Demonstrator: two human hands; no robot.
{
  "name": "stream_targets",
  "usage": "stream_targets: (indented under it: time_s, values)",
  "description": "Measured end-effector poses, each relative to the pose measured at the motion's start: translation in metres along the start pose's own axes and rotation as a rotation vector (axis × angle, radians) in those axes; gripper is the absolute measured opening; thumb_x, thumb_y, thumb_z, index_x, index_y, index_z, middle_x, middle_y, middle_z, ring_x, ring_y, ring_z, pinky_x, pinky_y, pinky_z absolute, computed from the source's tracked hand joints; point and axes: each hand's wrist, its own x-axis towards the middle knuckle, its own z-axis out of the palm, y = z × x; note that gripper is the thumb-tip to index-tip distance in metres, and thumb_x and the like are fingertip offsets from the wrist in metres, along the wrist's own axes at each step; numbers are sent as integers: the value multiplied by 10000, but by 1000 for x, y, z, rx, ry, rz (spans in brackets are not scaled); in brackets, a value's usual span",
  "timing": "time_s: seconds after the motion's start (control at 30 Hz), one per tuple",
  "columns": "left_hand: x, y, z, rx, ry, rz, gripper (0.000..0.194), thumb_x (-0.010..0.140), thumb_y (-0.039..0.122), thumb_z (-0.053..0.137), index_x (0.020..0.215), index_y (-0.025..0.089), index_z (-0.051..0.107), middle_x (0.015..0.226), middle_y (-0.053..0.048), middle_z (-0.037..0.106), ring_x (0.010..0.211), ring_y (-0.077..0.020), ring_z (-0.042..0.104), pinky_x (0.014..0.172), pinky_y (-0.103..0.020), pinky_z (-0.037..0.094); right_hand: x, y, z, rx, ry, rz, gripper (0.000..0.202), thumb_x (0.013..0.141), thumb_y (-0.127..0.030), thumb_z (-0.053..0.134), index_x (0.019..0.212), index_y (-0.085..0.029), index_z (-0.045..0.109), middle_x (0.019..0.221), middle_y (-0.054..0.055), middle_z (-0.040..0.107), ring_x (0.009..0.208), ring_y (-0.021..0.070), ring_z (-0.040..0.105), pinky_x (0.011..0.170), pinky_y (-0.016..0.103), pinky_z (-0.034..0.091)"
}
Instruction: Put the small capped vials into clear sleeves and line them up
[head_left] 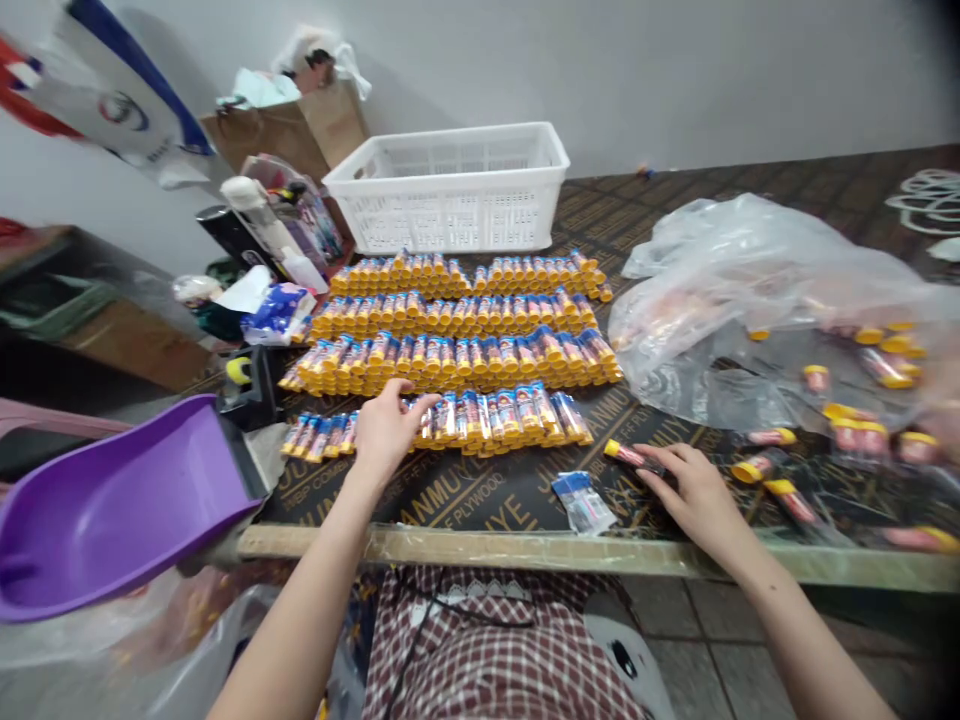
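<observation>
Head view: near the front edge of a dark, printed worktop (pixel 465 508), right of its middle, lies a small clear packet (pixel 581 500) with a blue top. Beyond it and to the right, my right hand (pixel 694 495) is nearly closed, thumb and fingers pinching one end of a yellow-capped tube (pixel 622 454). Loose tubes (pixel 795 502) lie farther toward the right edge. My left hand (pixel 386 425) is half open, fingers curved at the nearest row of tubes (pixel 506 415); I cannot tell whether they touch. Behind stand three more stacked rows (pixel 510 354), yellow and blue. Right of these spreads a clear plastic bag (pixel 750 255). Toward the far edge sits a white basket (pixel 450 212).
</observation>
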Motion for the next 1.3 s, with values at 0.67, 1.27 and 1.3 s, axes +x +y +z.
stream_targets:
  time_s: [0.67, 1.27, 1.3]
  values:
    - [-103, 79, 106, -74, -602, 185, 98, 772, 232, 645, 685, 199, 614, 737, -20, 670, 704, -166, 589, 641, -253, 349, -16, -53, -31, 283, -14, 122, 288, 864, -216, 506, 1139, -205, 592, 920, 58, 604, 820, 185, 613, 792, 344, 501]
    - [-109, 72, 90, -1151, -608, -567, 373, 498, 159, 781, 786, 169, 544, 570, 40, 633, 503, -101, 575, 573, -230, 491, -44, -103, -29, 496, 279, 196, 134, 851, -211, 573, 981, -226, 603, 976, 54, 596, 897, 175, 585, 763, 311, 492]
    - [-109, 71, 87, -1191, -604, -603, 412, 464, 138, 799, 812, 153, 579, 609, 19, 663, 523, -100, 590, 581, -223, 498, -46, -107, -29, 481, 307, 170, 123, 846, -201, 584, 957, -231, 628, 995, 56, 596, 946, 185, 577, 808, 329, 484]
